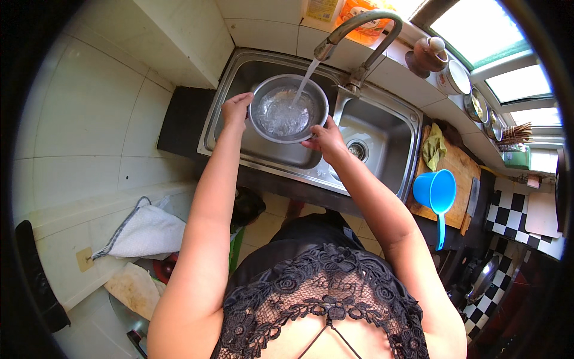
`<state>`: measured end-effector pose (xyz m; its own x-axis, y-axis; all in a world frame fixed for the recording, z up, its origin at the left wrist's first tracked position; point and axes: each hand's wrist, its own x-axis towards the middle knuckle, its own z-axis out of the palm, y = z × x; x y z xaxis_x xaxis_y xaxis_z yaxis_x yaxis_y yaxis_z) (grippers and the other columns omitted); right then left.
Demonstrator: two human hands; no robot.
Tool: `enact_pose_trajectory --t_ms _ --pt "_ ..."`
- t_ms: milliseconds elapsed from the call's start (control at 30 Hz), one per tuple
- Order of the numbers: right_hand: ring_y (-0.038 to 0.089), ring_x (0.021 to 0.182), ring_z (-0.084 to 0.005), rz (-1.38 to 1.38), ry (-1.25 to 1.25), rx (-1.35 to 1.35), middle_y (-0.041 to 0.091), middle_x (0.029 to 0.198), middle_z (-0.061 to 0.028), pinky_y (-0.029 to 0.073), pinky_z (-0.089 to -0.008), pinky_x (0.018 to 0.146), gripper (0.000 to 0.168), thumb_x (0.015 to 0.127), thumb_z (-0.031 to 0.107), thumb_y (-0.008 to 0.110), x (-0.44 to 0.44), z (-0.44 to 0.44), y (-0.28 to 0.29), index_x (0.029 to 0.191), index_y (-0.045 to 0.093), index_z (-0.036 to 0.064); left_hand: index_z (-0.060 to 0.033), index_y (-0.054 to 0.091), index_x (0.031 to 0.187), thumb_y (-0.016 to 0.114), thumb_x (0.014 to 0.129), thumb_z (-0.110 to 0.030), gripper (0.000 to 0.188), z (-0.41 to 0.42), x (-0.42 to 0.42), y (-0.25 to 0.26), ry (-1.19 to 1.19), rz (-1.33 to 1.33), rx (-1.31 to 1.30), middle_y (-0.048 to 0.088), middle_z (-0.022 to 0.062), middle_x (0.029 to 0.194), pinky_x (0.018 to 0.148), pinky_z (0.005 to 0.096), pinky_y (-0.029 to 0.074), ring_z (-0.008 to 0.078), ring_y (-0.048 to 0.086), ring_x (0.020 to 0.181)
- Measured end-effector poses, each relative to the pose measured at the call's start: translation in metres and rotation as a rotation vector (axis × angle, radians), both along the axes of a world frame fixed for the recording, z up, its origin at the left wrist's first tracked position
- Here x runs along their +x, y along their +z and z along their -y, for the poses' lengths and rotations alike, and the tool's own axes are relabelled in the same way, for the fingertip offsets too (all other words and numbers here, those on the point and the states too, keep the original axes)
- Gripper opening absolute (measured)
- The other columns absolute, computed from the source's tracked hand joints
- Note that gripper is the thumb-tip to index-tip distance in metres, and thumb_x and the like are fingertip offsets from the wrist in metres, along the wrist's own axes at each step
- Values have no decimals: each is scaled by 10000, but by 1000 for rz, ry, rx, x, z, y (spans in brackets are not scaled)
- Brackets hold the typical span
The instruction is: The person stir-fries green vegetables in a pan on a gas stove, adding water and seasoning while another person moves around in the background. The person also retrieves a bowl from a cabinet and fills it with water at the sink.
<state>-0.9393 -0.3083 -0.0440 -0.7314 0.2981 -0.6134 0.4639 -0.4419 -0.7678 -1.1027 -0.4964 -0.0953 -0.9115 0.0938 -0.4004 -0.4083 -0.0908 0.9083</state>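
Note:
A round stainless steel bowl (326,106) is held over the left basin of a double steel sink (278,158). My left hand (236,107) grips its left rim, and my right hand (327,138) holds the rim at the lower right. Water (307,77) runs from the curved faucet (326,48) into the bowl, where the surface is churned and bubbly. Clear water covers the bowl's bottom; how deep it is I cannot tell. The right basin (365,119) has a drain strainer (358,150), partly hidden by my right wrist.
Right of the sink, a blue dipper (441,190) and a green cloth (434,148) rest on a wooden cutting board (466,166) beside a cleaver (472,197). Bowls (458,77) and a brown mortar (428,56) line the windowsill. A white towel (143,229) hangs at left.

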Motion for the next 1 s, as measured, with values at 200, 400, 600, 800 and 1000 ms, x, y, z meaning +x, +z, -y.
enact_pose_trajectory --t_ms 200,400,600,800,1000 --pt "609 696 -214 32 2 -46 536 1004 -122 597 -335 614 454 862 -7 471 5 0 1 1287 350 100 -14 671 937 671 833 -127 153 14 -20 -15 43 -101 -232 669 55 832 602 261 502 147 636 696" --pt "616 718 -205 10 46 -41 555 1036 -114 592 -334 613 449 860 -7 487 5 2 -9 1277 372 111 -55 593 1127 569 837 -156 308 -42 24 15 -860 -894 -924 607 82 1124 839 421 473 329 573 1015" --pt "621 664 -208 11 34 -77 582 986 -103 588 -321 596 431 865 9 487 -3 10 -18 1270 380 114 -42 280 1416 483 927 -256 572 -102 64 -13 -868 -474 -871 271 192 1472 1046 341 328 300 320 1333" --pt "645 639 -248 16 -10 -65 595 973 -157 583 -310 501 544 827 -36 455 2 -10 -31 1330 305 105 -55 561 1214 444 946 -350 416 -52 61 9 -1433 -307 -529 556 165 1231 1029 351 333 341 500 1155" --pt "635 618 -235 53 -2 -82 589 978 -152 580 -311 496 541 823 -41 439 0 -2 -40 1330 305 93 -46 642 1064 588 777 -60 292 10 9 17 -991 -1185 -1064 568 128 1160 955 373 402 353 516 1080"
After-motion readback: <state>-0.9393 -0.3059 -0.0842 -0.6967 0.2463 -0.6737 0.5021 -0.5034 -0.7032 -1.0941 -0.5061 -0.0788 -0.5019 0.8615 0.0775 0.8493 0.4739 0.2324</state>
